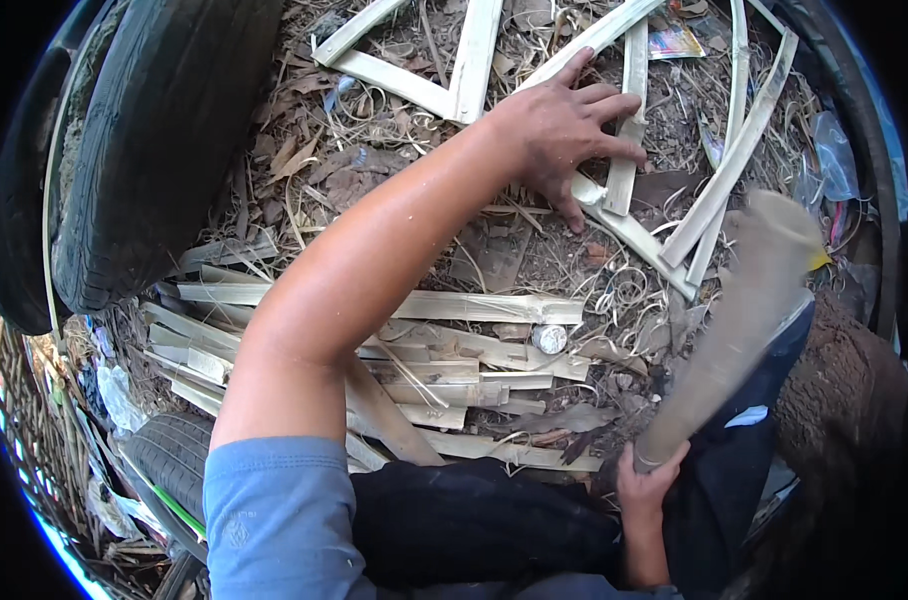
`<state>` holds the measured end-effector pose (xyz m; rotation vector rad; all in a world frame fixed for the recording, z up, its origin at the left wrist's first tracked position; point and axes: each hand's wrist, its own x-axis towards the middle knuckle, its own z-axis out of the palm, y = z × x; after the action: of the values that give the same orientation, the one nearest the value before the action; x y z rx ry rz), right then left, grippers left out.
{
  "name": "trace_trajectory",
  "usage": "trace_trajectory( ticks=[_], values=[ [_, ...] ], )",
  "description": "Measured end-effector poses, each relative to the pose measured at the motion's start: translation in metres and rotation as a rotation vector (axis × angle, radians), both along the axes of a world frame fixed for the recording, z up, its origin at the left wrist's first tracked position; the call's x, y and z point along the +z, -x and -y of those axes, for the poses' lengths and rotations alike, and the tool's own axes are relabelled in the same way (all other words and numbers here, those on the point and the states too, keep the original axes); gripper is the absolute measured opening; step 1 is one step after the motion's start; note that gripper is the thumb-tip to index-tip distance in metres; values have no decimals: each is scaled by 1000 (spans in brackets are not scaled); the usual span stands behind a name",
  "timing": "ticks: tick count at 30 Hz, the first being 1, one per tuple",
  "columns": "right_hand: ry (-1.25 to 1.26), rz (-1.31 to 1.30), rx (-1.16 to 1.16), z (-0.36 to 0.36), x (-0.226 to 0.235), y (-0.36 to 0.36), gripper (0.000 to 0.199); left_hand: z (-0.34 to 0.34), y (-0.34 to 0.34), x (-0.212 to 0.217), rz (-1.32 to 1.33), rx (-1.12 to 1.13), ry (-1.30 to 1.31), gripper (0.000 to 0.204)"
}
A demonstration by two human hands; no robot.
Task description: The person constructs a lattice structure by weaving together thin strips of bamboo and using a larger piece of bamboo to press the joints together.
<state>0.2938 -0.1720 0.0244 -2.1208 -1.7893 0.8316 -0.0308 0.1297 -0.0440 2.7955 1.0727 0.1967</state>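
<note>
My left hand (574,135) is stretched out with its fingers spread, palm down over pale split bamboo strips (629,110) on the ground. Its fingers lie across them, but I cannot tell whether it presses on any. My right hand (649,485), low on the right, is closed around the near end of a long brownish club-like tool (729,325). That tool slants up and away to the right and widens at its far end. Motion smears it, so its material is unclear. Beyond its middle, two long strips (739,155) lean together in a narrow V.
A pile of split bamboo (474,305) lies between my left arm and my dark-trousered legs (484,520). Large black tyres (164,130) stand at the left. Dry leaves and curled shavings (624,290) cover the soil. A clear plastic bag (834,155) lies far right.
</note>
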Motion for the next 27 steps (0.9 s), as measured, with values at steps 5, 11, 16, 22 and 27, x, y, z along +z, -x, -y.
trace_trajectory(
  ticks=[5, 11, 16, 22, 27],
  values=[
    [-251, -177, -74, -6, -2, -5, 57, -15, -2, 4, 44, -30, -86, 105],
    [-7, 66, 61, -9, -15, -4, 58, -5, -4, 8, 72, -65, 3, 109],
    [2, 48, 44, -16, 4, 5, 56, -10, 0, 7, 19, -67, 14, 114],
    [11, 23, 2, -26, -8, 5, 60, -24, 8, 22, -123, -100, 54, 125],
    [140, -3, -13, -10, 9, 9, 57, -20, 5, 23, -145, -148, 128, 131]
  ],
)
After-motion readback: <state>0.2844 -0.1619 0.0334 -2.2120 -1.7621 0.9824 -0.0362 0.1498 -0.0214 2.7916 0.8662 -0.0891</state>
